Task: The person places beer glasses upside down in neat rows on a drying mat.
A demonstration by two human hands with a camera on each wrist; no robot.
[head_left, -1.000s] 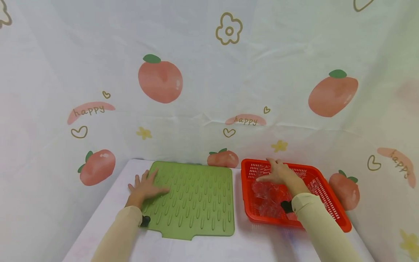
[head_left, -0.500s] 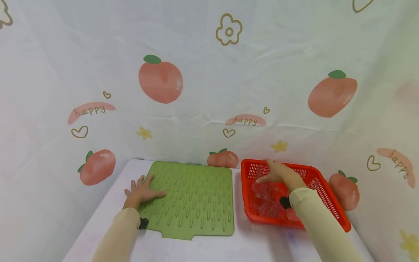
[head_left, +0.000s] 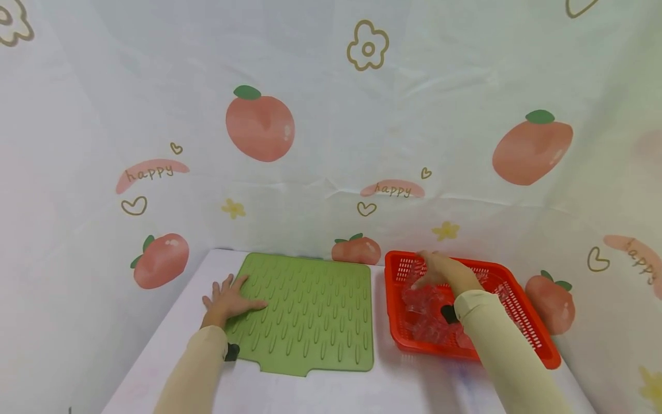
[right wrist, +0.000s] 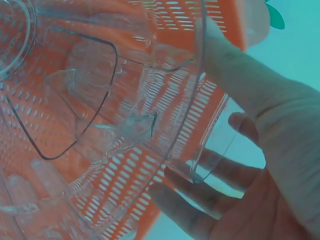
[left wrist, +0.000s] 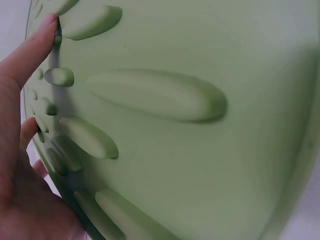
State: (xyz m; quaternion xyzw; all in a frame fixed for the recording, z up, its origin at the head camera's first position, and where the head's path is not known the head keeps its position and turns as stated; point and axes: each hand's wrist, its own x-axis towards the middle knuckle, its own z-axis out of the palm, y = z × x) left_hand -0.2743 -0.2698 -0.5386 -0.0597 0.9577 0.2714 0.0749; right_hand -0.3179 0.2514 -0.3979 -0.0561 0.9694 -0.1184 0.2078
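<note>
A green mat (head_left: 310, 310) with raised oval ridges lies on the table. My left hand (head_left: 227, 302) rests on its left edge with fingers spread; in the left wrist view, the thumb (left wrist: 37, 45) lies along the ridged face. Several clear plastic pieces (head_left: 431, 328) fill a red slotted basket (head_left: 414, 346) at the right. Inside it is my right hand (head_left: 439, 273), thumb and fingers set wide apart. In the right wrist view, the thumb meets the rim of a round clear plastic container (right wrist: 192, 100), and relaxed fingertips (right wrist: 172, 175) show beyond a clear edge.
A white cloth (head_left: 310, 218) printed with peaches hangs close behind the mat and basket. Both stand on a pale table surface (head_left: 383, 391), with a narrow strip between them.
Over the last second my left hand settles on the mat's left edge. My right hand stays in the basket, its thumb and fingers drawing slightly lower. The head view shifts a little.
</note>
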